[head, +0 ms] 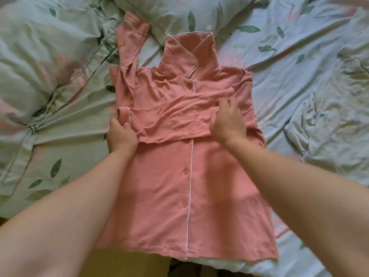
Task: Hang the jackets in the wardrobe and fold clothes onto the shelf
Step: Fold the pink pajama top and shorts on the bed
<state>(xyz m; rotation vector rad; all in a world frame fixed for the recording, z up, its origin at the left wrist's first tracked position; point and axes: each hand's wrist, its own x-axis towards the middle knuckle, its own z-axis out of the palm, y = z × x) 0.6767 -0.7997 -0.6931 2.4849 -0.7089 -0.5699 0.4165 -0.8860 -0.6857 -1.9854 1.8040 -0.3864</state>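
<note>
1. Centrally, a pink shirt (pixel 209 186) lay flat on the bed sheet (pixel 299 66), button side up. Its hem sat near the bottom of the frame and its collar (pixel 189 48) pointed toward the top.
2. White piping ran down the front beside the row of pink buttons and edged the collar.
3. One folded sleeve (pixel 175 116) lay across the chest from the right side to the left, covering part of the button line, and its fabric was wrinkled.
4. The left hand (pixel 120 134) grasped the cuff end of that sleeve at the shirt's left edge, with the thumb on top and the fingers curled under the cloth.
5. The right hand (pixel 227 121) rested on the right part of the same sleeve. Its fingers were spread and fairly straight, holding nothing, though they looked slightly blurred.
6. The other sleeve (pixel 129 47) stretched up toward the upper left of the frame, its piped cuff just beside a pillow (pixel 179 11).
7. That pillow lay at the top centre, touching the collar's upper edge.
8. The sheet carried a pale print of green leaves and pink patches, and it was rumpled on the right.
9. Bunched bedding (pixel 40 66) in the same print filled the left side of the frame.
</note>
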